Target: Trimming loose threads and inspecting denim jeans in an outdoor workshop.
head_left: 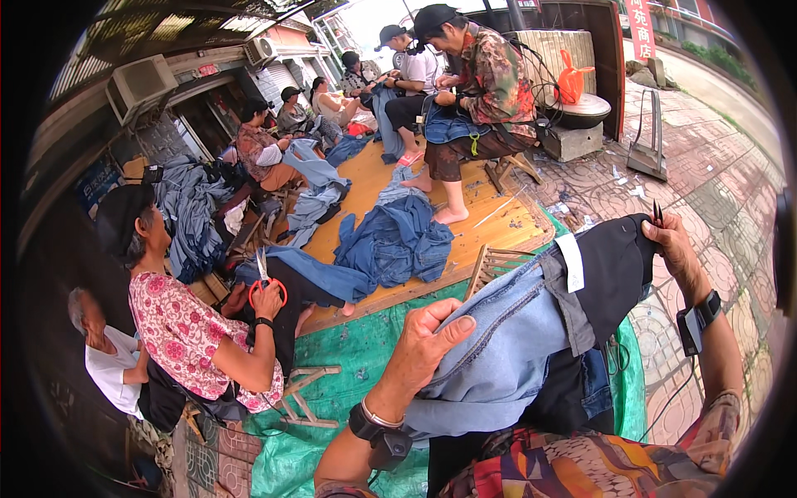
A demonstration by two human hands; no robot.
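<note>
One left hand (422,347) pinches the denim garment (508,332) at five o'clock; the right hand (674,242), at three, pinches its dark end, a pointed tool (657,213) protruding.

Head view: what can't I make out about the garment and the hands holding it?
All in the head view:
Garment: the side facing away, hidden by the near side.
Left hand: some fingers, hidden by the garment or the hand itself.
Dark pointed tool: all but its tip, covered by the right hand.
White tag: any print, too small to read.
</note>
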